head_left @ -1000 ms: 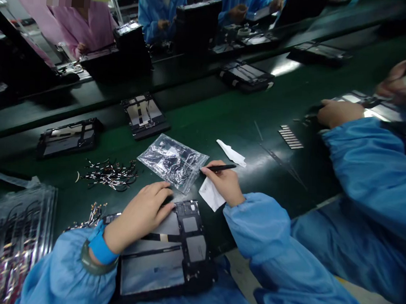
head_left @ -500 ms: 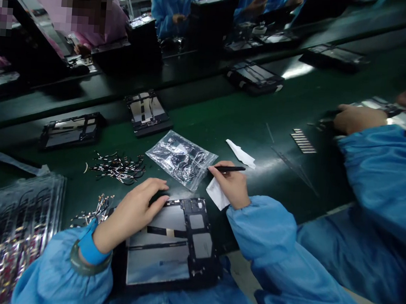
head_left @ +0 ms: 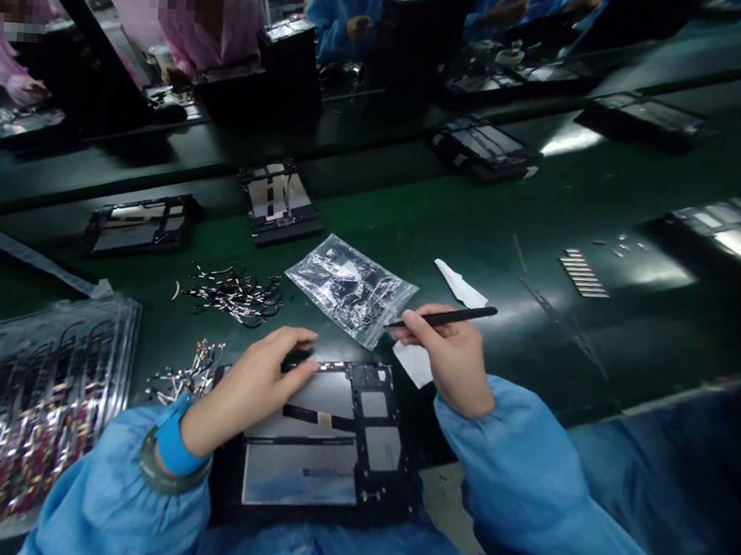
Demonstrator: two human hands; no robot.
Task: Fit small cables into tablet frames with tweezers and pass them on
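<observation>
In front of me lies an opened tablet housing (head_left: 299, 475) with silver panels, a dark strip and a black frame. My left hand (head_left: 268, 368) rests over its upper left edge, thumb and fingers apart, with a blue band and a bangle at the wrist. My right hand (head_left: 454, 351) grips black tweezers (head_left: 463, 315), their tip pointing left at the near corner of a clear zip bag (head_left: 350, 289) of small dark parts. Whether the tip touches the bag I cannot tell. A white paper piece (head_left: 413, 363) lies partly beneath my right hand.
Short cables lie in two piles (head_left: 236, 293) (head_left: 189, 375) at left, beside clear trays (head_left: 51, 390) of parts. Further tablet housings (head_left: 280, 199) (head_left: 142, 223) (head_left: 485, 146) stand along the green bench. At right are small metal strips (head_left: 583, 274). Co-workers sit opposite.
My right hand has shifted slightly right and turned, showing more of the tweezers. The view has swung a little left. The neighbour's hands and sleeve at right have left the view.
</observation>
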